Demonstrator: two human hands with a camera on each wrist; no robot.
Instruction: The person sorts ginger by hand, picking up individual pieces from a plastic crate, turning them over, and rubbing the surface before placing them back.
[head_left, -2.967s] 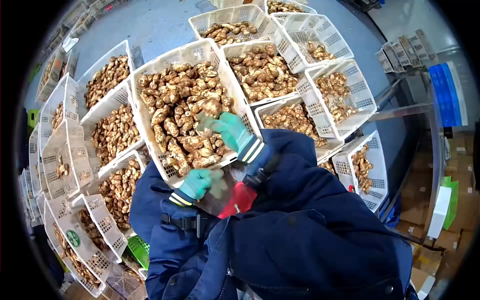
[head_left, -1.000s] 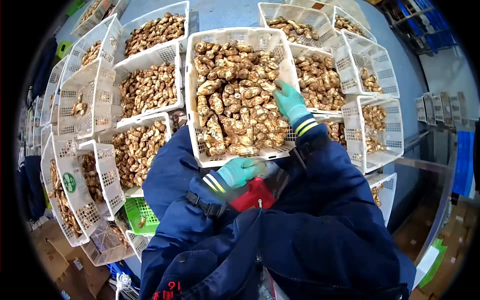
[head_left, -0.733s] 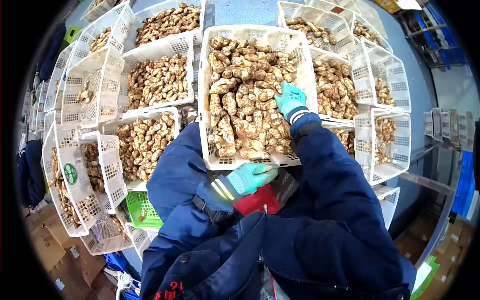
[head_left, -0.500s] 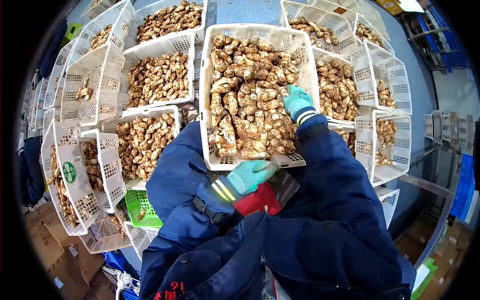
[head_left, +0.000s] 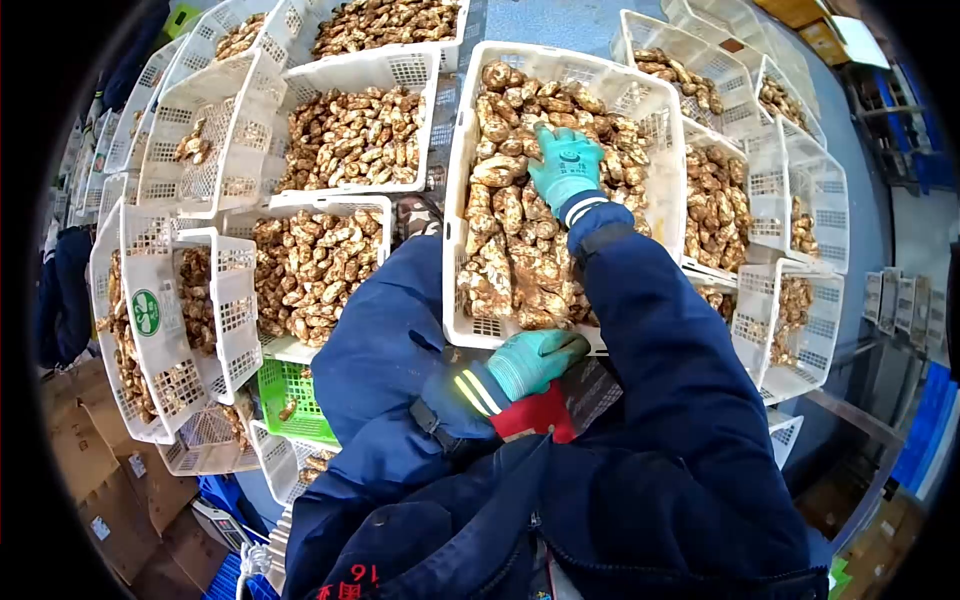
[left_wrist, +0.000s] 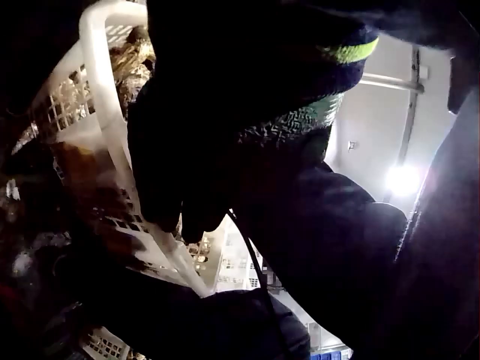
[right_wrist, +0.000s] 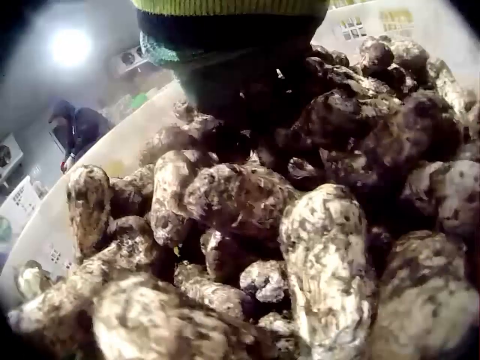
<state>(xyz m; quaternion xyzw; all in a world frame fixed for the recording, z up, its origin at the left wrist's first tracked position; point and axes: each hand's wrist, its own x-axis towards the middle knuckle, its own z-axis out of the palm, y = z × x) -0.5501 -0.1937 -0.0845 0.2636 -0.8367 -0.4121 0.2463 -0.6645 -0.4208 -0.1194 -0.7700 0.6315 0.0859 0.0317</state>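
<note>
A white plastic basket [head_left: 668,165] heaped with brown-and-cream matsutake mushrooms [head_left: 500,205] stands before the person. In a teal glove, the right hand [head_left: 567,168] rests on the middle of the heap, fingers spread over the mushrooms. Its fingers are mostly hidden in the right wrist view, where mushrooms [right_wrist: 326,262] fill the foreground. The left hand [head_left: 530,362], gloved alike with greyish fingertips, lies at the basket's near rim, fingers loosely bent. The left wrist view has this hand dark against the basket wall [left_wrist: 112,82], its fingers pointing down.
More white baskets of mushrooms flank both sides, such as one at left [head_left: 425,120] and one at right [head_left: 735,150]. A small green basket [head_left: 290,405] sits lower left. Another person [right_wrist: 79,131] is in the background. A metal frame [head_left: 850,415] stands at right.
The right hand has moved from the heap's right side inward and farther back onto its middle. The left hand stays by the near rim. The head view has turned, shifting the baskets rightward.
</note>
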